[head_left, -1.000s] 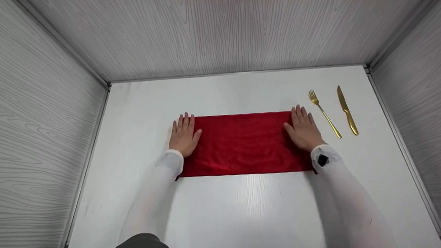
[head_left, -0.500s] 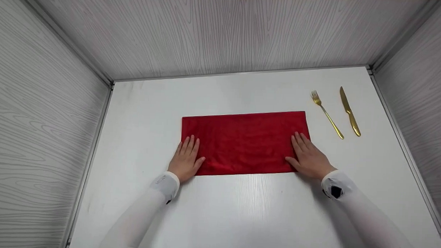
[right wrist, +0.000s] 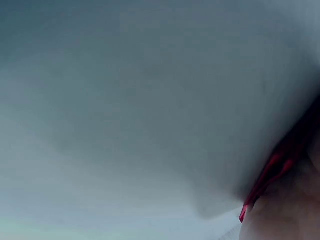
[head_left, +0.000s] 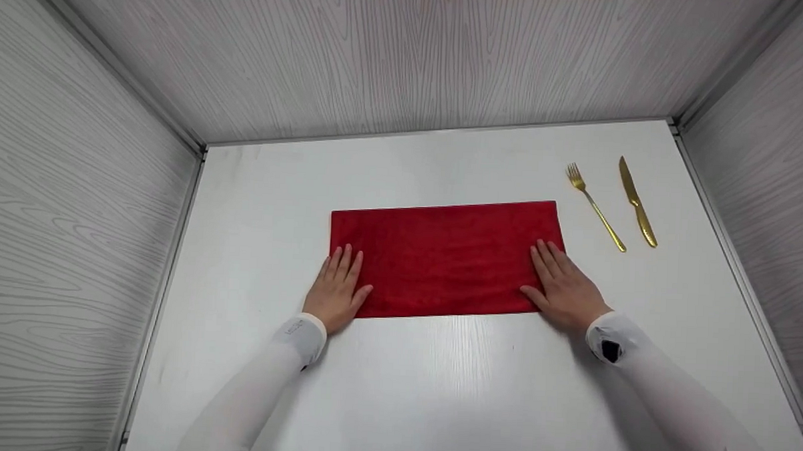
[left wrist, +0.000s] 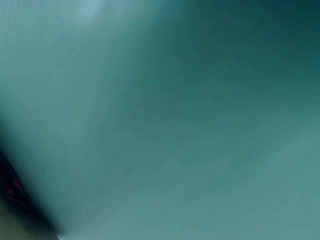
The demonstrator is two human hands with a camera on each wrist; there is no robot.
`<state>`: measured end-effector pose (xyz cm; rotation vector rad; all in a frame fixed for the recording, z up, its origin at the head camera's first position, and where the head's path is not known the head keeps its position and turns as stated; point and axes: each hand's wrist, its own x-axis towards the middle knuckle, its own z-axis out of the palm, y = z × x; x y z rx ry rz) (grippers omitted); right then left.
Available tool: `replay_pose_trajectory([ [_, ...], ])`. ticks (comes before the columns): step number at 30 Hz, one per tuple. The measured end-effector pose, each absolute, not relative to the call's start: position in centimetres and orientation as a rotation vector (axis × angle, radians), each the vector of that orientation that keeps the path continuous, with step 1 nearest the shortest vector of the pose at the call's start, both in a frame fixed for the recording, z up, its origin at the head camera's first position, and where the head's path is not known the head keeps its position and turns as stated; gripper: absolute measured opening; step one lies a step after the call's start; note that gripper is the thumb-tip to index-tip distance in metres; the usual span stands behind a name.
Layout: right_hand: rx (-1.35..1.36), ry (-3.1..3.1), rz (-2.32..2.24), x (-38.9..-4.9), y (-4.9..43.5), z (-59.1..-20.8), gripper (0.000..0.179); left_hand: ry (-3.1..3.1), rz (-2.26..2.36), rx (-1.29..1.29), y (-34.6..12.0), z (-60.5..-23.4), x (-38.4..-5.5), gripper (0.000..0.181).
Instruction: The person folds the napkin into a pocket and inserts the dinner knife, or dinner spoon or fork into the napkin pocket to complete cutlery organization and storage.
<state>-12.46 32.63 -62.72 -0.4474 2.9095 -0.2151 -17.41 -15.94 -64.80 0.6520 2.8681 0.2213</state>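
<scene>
Smooth sheeny cloth, shiny metal fork, knife, glossy tabletop

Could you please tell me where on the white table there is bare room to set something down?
Bare table lies left of the red cloth to the left wall, between the cloth and back wall, and in front, between the white sleeves. It is most crowded at right, where the fork and knife lie near the right hand.

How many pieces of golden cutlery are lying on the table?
2: a golden fork to the right of the red cloth, and a golden knife farther right, beside the fork.
</scene>
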Motion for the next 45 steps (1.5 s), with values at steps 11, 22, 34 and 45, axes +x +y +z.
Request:
replay_pose_trajectory([
  [11, -0.46, 2.874, -0.23, -13.1, 31.5, -61.1, 0.081, 2.848, 0.221, 0.653, -16.8, -64.8, -17.8, 0.078],
  [22, -0.141, 2.554, -1.023, -18.6, 34.8, -57.8, 0.046, 2.876, 0.116, 0.68, -16.2, -63.1, -18.7, 0.078],
  [34, 0.081, 2.578, -1.052, -23.1, 38.1, -56.1, 0.046, 2.737, 0.005, 1.068, -4.1, -56.5, -16.4, 0.068],
  [45, 0.017, 2.587, -0.943, -25.7, 37.9, -55.8, 0.049, 2.556, 0.048, 1.452, 7.8, -56.5, -11.6, 0.06],
])
